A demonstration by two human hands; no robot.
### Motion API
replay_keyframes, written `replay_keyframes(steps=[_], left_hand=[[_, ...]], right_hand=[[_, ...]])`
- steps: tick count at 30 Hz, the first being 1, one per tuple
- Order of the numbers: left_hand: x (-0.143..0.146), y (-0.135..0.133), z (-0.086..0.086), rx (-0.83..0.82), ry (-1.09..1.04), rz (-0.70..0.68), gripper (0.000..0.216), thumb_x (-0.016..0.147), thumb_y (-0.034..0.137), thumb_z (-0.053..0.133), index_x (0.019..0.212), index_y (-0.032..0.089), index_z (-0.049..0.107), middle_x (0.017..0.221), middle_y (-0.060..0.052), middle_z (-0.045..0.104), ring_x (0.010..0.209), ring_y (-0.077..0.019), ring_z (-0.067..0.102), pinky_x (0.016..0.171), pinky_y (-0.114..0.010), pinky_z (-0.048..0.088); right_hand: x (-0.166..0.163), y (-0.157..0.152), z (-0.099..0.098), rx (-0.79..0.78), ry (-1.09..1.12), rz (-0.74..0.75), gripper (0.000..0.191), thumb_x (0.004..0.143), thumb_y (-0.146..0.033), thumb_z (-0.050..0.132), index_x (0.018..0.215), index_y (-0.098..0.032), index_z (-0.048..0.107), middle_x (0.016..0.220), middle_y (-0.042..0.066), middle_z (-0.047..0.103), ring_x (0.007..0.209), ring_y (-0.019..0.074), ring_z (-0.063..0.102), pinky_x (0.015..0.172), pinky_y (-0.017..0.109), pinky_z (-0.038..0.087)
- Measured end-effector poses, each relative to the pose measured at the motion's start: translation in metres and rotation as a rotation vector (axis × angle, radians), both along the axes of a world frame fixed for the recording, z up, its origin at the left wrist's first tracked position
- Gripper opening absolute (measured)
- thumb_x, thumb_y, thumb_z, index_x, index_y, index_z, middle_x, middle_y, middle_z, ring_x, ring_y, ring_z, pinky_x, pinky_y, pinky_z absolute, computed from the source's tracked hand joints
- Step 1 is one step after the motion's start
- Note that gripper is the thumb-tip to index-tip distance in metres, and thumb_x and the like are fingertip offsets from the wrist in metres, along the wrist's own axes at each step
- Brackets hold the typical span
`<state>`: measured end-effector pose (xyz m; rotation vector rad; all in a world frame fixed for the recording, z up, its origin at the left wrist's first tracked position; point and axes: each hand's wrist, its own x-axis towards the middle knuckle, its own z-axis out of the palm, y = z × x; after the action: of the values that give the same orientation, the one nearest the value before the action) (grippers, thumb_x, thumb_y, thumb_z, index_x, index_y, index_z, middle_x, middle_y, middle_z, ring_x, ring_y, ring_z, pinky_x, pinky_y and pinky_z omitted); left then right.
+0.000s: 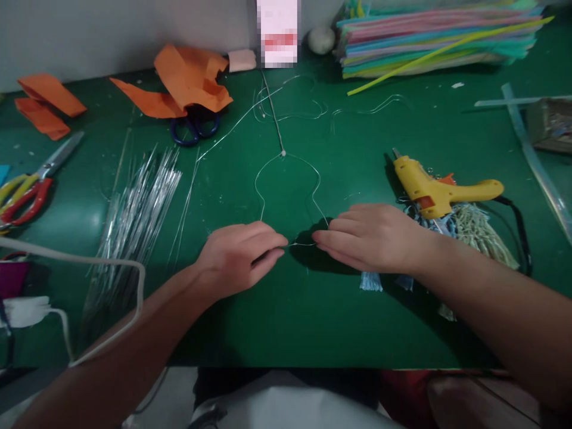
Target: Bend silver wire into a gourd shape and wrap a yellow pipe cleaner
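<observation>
A thin pale wire (pixel 319 180) forms a curvy loop on the green table, joined at its top to a grey stem (pixel 276 122) by a small whitish knob (pixel 283 153). My left hand (pixel 239 253) pinches the wire's lower left part between thumb and fingers. Opposite it, my right hand (pixel 369 238) pinches the lower right part. A short stretch of wire with a small joint shows between the two fingertips. Blue and pale green tassels (pixel 480 235) lie beyond my right hand, partly under a yellow glue gun (pixel 429 185).
Silvery wires (pixel 143 208) lie left of my left hand, near red-and-yellow scissors (pixel 40 179). Orange paper (pixel 192 77) covers part of dark-handled scissors (pixel 195 128). Coloured strips (pixel 438 39) are stacked at the back right. A white cable (pixel 89 258) runs over the left side.
</observation>
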<state>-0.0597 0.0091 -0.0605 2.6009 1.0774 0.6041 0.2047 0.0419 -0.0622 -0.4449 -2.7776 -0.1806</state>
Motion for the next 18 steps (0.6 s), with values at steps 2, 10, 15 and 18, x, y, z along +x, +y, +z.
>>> replay_keyframes(steps=[2, 10, 15, 18], left_hand=[[-0.0001, -0.0001, 0.0001, 0.001, 0.006, -0.001, 0.010, 0.090, 0.020, 0.060, 0.096, 0.021, 0.069, 0.090, 0.000, 0.074, 0.075, -0.0129, 0.069, 0.065, -0.023, 0.050], [0.0016, 0.0001, 0.0006, 0.031, 0.000, -0.012, 0.013, 0.091, 0.018, 0.057, 0.093, 0.021, 0.070, 0.088, 0.000, 0.074, 0.075, -0.0122, 0.070, 0.065, -0.022, 0.051], [0.0006, -0.0003, 0.0010, 0.043, -0.006, -0.018, 0.012, 0.091, 0.017, 0.058, 0.093, 0.021, 0.069, 0.088, 0.000, 0.074, 0.075, -0.0127, 0.070, 0.066, -0.022, 0.051], [-0.0001, -0.0002, 0.0012, 0.046, -0.011, -0.024, 0.012, 0.091, 0.017, 0.058, 0.093, 0.021, 0.069, 0.088, 0.000, 0.074, 0.075, -0.0126, 0.070, 0.065, -0.022, 0.051]], right_hand=[[-0.0005, -0.0003, 0.0003, -0.003, 0.000, -0.001, 0.013, 0.099, -0.020, 0.046, 0.093, -0.017, 0.057, 0.066, -0.004, 0.057, 0.059, 0.0114, 0.048, 0.059, 0.029, 0.033], [-0.0003, 0.0003, 0.0008, -0.006, 0.023, 0.003, 0.013, 0.098, -0.020, 0.047, 0.093, -0.016, 0.059, 0.066, -0.003, 0.058, 0.059, 0.0118, 0.049, 0.059, 0.029, 0.034], [-0.0010, 0.0007, -0.0002, 0.002, 0.043, 0.008, 0.013, 0.098, -0.020, 0.048, 0.094, -0.015, 0.060, 0.065, -0.003, 0.058, 0.058, 0.0121, 0.048, 0.058, 0.029, 0.034], [-0.0009, 0.0005, -0.0004, 0.001, 0.045, 0.008, 0.013, 0.098, -0.019, 0.048, 0.094, -0.016, 0.060, 0.064, -0.003, 0.057, 0.058, 0.0120, 0.048, 0.057, 0.029, 0.034]])
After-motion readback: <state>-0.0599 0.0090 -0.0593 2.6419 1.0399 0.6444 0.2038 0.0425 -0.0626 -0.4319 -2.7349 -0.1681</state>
